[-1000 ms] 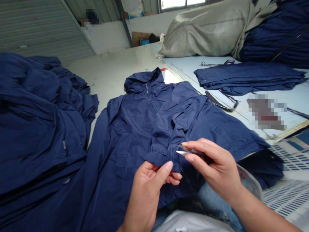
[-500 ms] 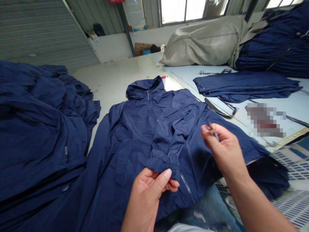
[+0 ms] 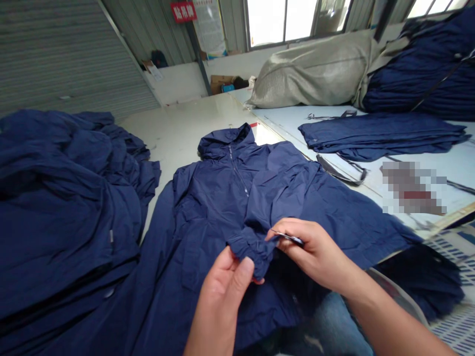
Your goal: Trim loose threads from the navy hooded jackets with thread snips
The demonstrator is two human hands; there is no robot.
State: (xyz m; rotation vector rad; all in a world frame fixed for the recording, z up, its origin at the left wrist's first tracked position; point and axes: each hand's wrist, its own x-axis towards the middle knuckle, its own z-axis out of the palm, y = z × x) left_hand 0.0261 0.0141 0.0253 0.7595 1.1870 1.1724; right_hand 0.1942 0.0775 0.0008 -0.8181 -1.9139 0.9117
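Note:
A navy hooded jacket [image 3: 208,207] lies spread front-up on the table, zipper towards me, one sleeve folded across its chest. My left hand [image 3: 226,291] pinches the gathered elastic cuff [image 3: 248,247] of that sleeve from below. My right hand [image 3: 315,252] is closed on small metal thread snips [image 3: 289,238], blades pointing left and touching the cuff's right edge.
A tall heap of navy jackets [image 3: 63,212] fills the left side. Folded navy garments [image 3: 378,133] lie at the right, with a grey sack [image 3: 315,69] and another navy pile [image 3: 426,64] behind. A dark strap [image 3: 341,170] lies by the table's seam. The white table [image 3: 181,128] stretches ahead.
My right hand, lifted up and to the right half a second ago, has come back down and left to the cuff with the snips. My left hand has kept hold of the cuff.

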